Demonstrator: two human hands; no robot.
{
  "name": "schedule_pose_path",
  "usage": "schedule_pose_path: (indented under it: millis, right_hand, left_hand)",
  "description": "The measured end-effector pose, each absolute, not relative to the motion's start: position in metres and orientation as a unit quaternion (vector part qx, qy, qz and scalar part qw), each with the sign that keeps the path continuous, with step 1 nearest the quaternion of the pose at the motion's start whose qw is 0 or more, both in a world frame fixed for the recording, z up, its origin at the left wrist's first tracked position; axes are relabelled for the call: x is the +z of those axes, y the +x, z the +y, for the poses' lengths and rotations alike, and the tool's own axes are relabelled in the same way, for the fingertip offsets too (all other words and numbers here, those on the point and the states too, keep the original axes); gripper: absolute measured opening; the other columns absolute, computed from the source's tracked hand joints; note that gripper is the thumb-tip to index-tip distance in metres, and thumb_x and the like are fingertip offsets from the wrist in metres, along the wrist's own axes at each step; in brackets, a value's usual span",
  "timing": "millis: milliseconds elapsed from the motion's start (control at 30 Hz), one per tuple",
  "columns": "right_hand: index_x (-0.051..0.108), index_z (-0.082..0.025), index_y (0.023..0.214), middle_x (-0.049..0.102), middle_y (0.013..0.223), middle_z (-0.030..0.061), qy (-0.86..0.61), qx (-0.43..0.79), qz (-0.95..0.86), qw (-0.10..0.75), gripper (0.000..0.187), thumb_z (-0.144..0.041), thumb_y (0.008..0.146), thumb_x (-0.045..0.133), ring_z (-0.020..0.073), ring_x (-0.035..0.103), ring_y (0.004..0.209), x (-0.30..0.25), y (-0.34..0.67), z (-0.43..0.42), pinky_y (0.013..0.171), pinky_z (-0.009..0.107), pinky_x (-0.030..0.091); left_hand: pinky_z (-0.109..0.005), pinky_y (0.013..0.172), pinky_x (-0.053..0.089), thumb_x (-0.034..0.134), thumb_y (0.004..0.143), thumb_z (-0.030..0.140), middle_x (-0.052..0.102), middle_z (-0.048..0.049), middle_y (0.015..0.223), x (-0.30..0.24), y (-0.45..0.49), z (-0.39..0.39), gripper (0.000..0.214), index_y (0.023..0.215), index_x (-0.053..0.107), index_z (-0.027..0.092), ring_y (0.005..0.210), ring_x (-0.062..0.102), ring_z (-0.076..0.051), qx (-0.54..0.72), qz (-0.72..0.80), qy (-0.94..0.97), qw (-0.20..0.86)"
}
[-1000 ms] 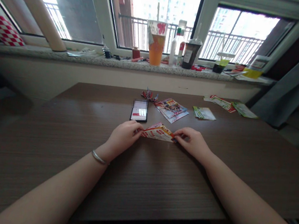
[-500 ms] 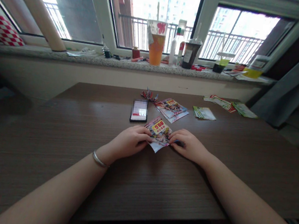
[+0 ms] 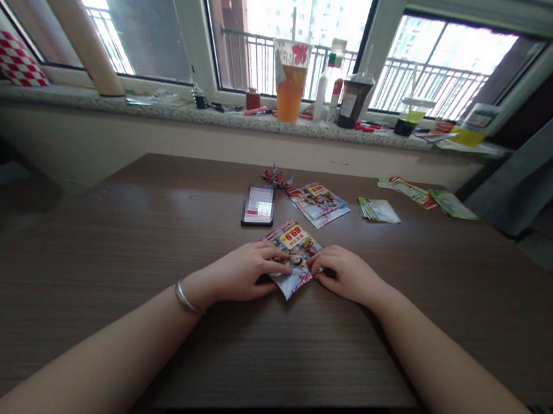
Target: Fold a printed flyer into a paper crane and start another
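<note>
A square folded paper [image 3: 294, 236] with colourful advertising print and a yellow price label lies in front of me, one corner pointing towards me. My left hand [image 3: 251, 270] holds its left side, fingers stretched across the printed face and thumb near the lower left edge. On the right edge, my right hand [image 3: 342, 272] pinches the paper between thumb and bent fingers. Just beyond the paper rests a phone [image 3: 259, 206] with a lit, blurred screen. A stack of similar printed sheets [image 3: 318, 202] lies behind it to the right. A folded paper piece with points [image 3: 277, 177] stands by the phone.
Green and white paper slips [image 3: 379, 210] and further leaflets [image 3: 451, 203] lie at the table's [image 3: 102, 232] back right. On the windowsill [image 3: 167, 112] stand an orange drink cup [image 3: 291, 91], a dark cup [image 3: 354, 102], bottles and small items.
The paper has come slightly nearer to me and shows more of its printed face. My left fingers have stretched out further over it. My right hand has shifted slightly downwards.
</note>
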State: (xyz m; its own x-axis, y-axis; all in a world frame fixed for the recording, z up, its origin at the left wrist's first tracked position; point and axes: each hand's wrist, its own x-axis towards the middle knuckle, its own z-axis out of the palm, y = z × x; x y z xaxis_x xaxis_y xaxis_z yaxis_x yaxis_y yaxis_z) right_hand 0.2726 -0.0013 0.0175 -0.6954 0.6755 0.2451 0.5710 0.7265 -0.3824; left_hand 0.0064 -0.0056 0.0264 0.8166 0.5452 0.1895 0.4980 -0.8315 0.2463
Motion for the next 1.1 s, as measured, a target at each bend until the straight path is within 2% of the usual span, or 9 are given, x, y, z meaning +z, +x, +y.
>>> schedule_pose_path:
  millis: [200,700,933,1100]
  right_hand:
    - [0.070,-0.024,0.098,0.070,0.103,0.0041,-0.333,0.119,-0.919,0.173,0.016,-0.022,0.085,0.062,0.0199,0.060,0.099,0.017,0.272,-0.001,0.090,0.036,0.046]
    - [0.068,-0.022,0.086,0.072,0.095,0.0031,-0.367,0.115,-0.904,0.186,0.011,-0.023,0.087,0.057,0.0184,0.061,0.094,0.014,0.264,-0.003,0.086,0.032,0.047]
    - [0.064,-0.020,0.081,0.070,0.096,0.0058,-0.380,0.113,-0.899,0.187,0.011,-0.023,0.087,0.055,0.0194,0.061,0.094,0.012,0.257,-0.004,0.086,0.033,0.047]
    - [0.064,-0.020,0.081,0.069,0.096,0.0062,-0.398,0.125,-0.888,0.193,0.012,-0.022,0.088,0.054,0.0194,0.061,0.095,0.012,0.255,-0.006,0.085,0.032,0.047]
  left_hand:
    - [-0.047,0.110,0.035,0.063,0.084,0.038,0.056,-0.0063,0.135,0.027,0.008,-0.008,0.041,0.125,0.061,0.030,0.125,0.050,-0.027,0.113,0.284,0.948,0.093]
    - [-0.043,0.107,0.037,0.065,0.082,0.036,0.063,-0.0067,0.119,0.031,0.014,-0.015,0.030,0.109,0.064,0.023,0.114,0.056,-0.024,0.110,0.316,0.940,0.073]
    - [-0.047,0.108,0.033,0.066,0.080,0.047,0.061,-0.0062,0.123,0.028,0.016,-0.015,0.042,0.115,0.061,0.024,0.116,0.052,-0.028,0.107,0.318,0.940,0.056]
    - [-0.046,0.105,0.035,0.059,0.086,0.049,0.064,-0.0066,0.113,0.031,0.018,-0.017,0.034,0.107,0.065,0.023,0.110,0.055,-0.026,0.105,0.329,0.937,0.056]
